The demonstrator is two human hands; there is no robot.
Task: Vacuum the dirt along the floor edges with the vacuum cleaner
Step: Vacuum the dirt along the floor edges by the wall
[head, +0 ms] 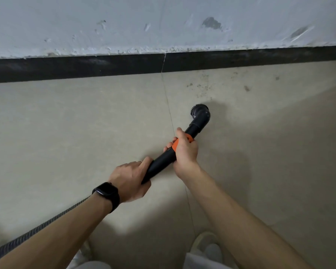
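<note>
A black vacuum wand (163, 162) with an orange collar (176, 145) points up and to the right across the beige floor. Its round brush head (200, 113) sits low over the tile, short of the wall. My right hand (184, 150) grips the wand at the orange collar. My left hand (132, 179), with a black watch on the wrist, grips the wand's rear end. Specks of dirt (204, 86) lie on the tile beyond the brush head, near the skirting.
A black skirting strip (105, 67) runs along the foot of a chipped white wall (163, 22). The ribbed vacuum hose (37, 230) trails to the lower left under my left arm. My shoes (208, 247) stand at the bottom edge. A tile joint (168, 107) runs toward me.
</note>
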